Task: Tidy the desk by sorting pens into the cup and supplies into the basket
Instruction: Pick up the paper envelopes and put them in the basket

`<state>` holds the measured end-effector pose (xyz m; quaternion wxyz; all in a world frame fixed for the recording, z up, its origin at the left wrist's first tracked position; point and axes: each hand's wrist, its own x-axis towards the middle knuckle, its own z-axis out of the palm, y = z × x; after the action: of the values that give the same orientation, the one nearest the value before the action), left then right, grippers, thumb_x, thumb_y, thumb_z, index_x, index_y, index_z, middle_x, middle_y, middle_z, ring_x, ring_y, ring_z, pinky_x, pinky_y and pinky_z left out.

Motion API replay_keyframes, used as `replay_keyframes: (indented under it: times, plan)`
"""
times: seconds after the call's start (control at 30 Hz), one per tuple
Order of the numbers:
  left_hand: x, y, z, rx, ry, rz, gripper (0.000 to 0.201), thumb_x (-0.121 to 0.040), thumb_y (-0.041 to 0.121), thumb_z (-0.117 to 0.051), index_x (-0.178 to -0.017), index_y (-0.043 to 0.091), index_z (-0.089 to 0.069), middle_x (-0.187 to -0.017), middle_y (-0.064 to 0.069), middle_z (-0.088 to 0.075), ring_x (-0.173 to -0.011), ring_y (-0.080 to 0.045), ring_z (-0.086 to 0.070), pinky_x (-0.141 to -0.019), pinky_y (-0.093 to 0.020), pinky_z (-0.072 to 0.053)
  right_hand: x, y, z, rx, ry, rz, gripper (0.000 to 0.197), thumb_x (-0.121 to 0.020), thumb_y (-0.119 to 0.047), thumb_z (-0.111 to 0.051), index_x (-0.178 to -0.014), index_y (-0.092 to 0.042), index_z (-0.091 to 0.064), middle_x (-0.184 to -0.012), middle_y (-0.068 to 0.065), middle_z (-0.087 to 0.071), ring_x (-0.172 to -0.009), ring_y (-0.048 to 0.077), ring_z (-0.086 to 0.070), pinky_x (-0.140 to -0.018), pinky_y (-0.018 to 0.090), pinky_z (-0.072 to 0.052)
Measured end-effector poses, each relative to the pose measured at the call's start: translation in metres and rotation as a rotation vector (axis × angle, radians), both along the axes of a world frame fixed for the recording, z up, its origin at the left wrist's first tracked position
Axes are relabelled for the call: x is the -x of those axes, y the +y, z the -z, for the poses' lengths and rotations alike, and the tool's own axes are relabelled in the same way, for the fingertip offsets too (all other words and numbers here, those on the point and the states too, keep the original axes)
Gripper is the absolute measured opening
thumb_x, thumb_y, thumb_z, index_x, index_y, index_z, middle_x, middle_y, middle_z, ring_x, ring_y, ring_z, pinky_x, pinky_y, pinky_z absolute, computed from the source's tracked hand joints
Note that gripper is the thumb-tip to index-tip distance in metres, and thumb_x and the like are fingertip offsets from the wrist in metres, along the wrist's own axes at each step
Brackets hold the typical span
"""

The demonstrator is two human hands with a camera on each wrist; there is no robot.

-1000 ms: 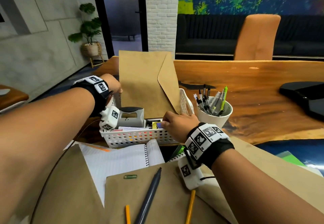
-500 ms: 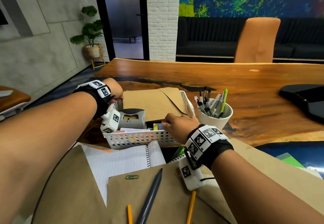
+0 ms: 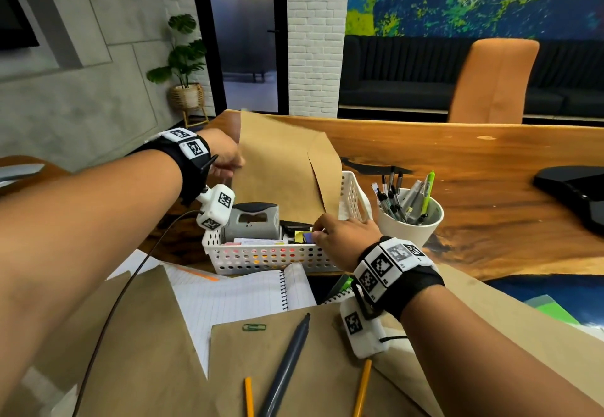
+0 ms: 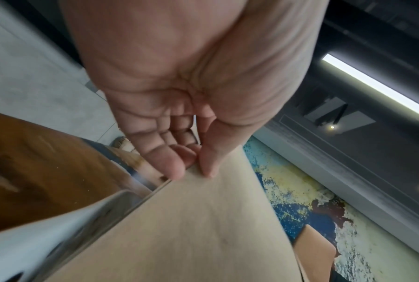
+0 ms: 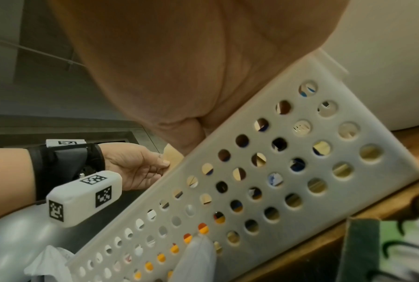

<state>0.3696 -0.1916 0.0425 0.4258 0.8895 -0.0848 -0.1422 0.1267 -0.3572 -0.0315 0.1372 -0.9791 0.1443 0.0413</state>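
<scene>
Brown envelope [image 3: 281, 168] pinched by left hand [image 3: 222, 158] over basket [image 3: 261, 258].

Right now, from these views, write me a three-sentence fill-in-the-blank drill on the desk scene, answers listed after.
1. The left hand pinches the edge of a brown ____ that stands in the white basket.
2. The pens stand in a white ____ to the right of the basket.
3. A green ____ lies on the brown folder near the dark marker.

Missing words: envelope; cup; paper clip
</scene>
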Motion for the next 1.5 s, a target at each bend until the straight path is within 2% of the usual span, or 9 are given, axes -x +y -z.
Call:
replay_keyframes:
  times: [0.2,0.33,0.43,0.57,0.73,0.9,1.13,1.37,1.5]
  plan:
    - [0.001,0.001,-0.007,-0.078,-0.162,-0.028,0.016,-0.09,0.003,-0.073,-0.08,0.008,-0.062,-0.087,-0.014,-0.066,-0.077,-0.026,-0.064,-0.07,-0.036,-0.058,0.003,0.001,-0.005,0.034,0.017,-0.015,0.037,-0.102,-0.049,-0.027,-0.131,-0.038,-0.049,-0.13,0.001,-0.061,-0.13,0.027,-0.046,-0.106,0.044,-0.028]
    - [0.004,0.006,0.008,-0.347,-0.009,0.066,0.012,-0.092,0.009,-0.073,-0.087,0.001,-0.067,-0.068,-0.009,-0.064,-0.049,-0.017,-0.055,-0.038,-0.021,-0.045,0.001,0.001,-0.003,0.027,0.021,-0.008,0.038,-0.102,-0.05,-0.026,-0.13,-0.04,-0.049,-0.13,0.001,-0.062,-0.131,0.027,-0.045,-0.108,0.046,-0.026]
    - [0.006,0.0,0.008,-0.502,-0.07,0.102,0.026,-0.093,0.018,-0.074,-0.072,0.005,-0.067,-0.062,-0.006,-0.065,-0.035,-0.013,-0.052,-0.042,-0.02,-0.04,0.0,0.0,-0.002,0.02,0.015,-0.011,0.036,-0.101,-0.05,-0.026,-0.127,-0.04,-0.05,-0.126,0.001,-0.064,-0.128,0.025,-0.047,-0.106,0.046,-0.027]
    - [0.008,-0.016,0.008,-0.55,0.006,0.146,0.034,-0.102,0.018,-0.061,-0.07,0.008,-0.06,-0.068,-0.005,-0.06,-0.05,-0.015,-0.051,-0.049,-0.021,-0.041,0.001,0.0,-0.002,0.005,0.01,-0.015,0.035,-0.102,-0.05,-0.027,-0.126,-0.041,-0.051,-0.123,0.0,-0.065,-0.126,0.024,-0.049,-0.105,0.046,-0.026]
    - [-0.001,-0.02,0.02,-0.471,0.081,0.13,0.03,-0.104,0.01,-0.056,-0.075,0.004,-0.059,-0.068,-0.009,-0.062,-0.035,-0.014,-0.053,-0.036,-0.016,-0.043,0.001,0.0,-0.002,0.025,0.016,-0.021,0.035,-0.102,-0.049,-0.026,-0.127,-0.04,-0.05,-0.123,0.001,-0.065,-0.126,0.025,-0.049,-0.106,0.046,-0.027]
    - [-0.007,-0.014,0.027,-0.334,0.101,0.09,0.019,-0.103,0.014,-0.057,-0.088,0.003,-0.063,-0.076,-0.011,-0.063,-0.061,-0.018,-0.058,-0.041,-0.02,-0.049,0.0,-0.001,-0.001,0.038,0.018,-0.023,0.035,-0.103,-0.046,-0.025,-0.127,-0.04,-0.049,-0.123,-0.001,-0.065,-0.125,0.024,-0.049,-0.105,0.047,-0.027]
    - [0.019,0.027,-0.023,-0.395,-0.025,0.109,0.02,-0.097,0.025,-0.068,-0.102,0.006,-0.065,-0.087,-0.004,-0.069,-0.067,-0.016,-0.063,-0.057,-0.027,-0.047,-0.003,-0.001,-0.002,0.069,0.047,-0.02,0.034,-0.102,-0.049,-0.026,-0.125,-0.041,-0.05,-0.128,0.004,-0.062,-0.123,0.025,-0.052,-0.103,0.045,-0.029]
    - [0.084,0.128,-0.031,-0.862,-0.001,0.367,0.032,-0.076,0.029,-0.089,-0.099,0.013,-0.074,-0.099,-0.009,-0.076,-0.089,-0.022,-0.073,-0.074,-0.035,-0.06,-0.005,-0.002,-0.005,0.08,0.1,-0.016,0.034,-0.103,-0.051,-0.026,-0.126,-0.042,-0.05,-0.13,0.0,-0.061,-0.125,0.024,-0.053,-0.108,0.047,-0.027]
    - [0.113,0.184,0.003,-1.12,0.088,0.428,0.07,-0.062,0.054,-0.092,-0.12,0.024,-0.066,-0.114,0.001,-0.069,-0.097,-0.017,-0.064,-0.068,-0.025,-0.053,-0.012,-0.001,-0.003,0.021,0.097,0.015,0.03,-0.103,-0.046,-0.032,-0.123,-0.039,-0.053,-0.129,0.001,-0.062,-0.115,0.025,-0.058,-0.107,0.042,-0.039]
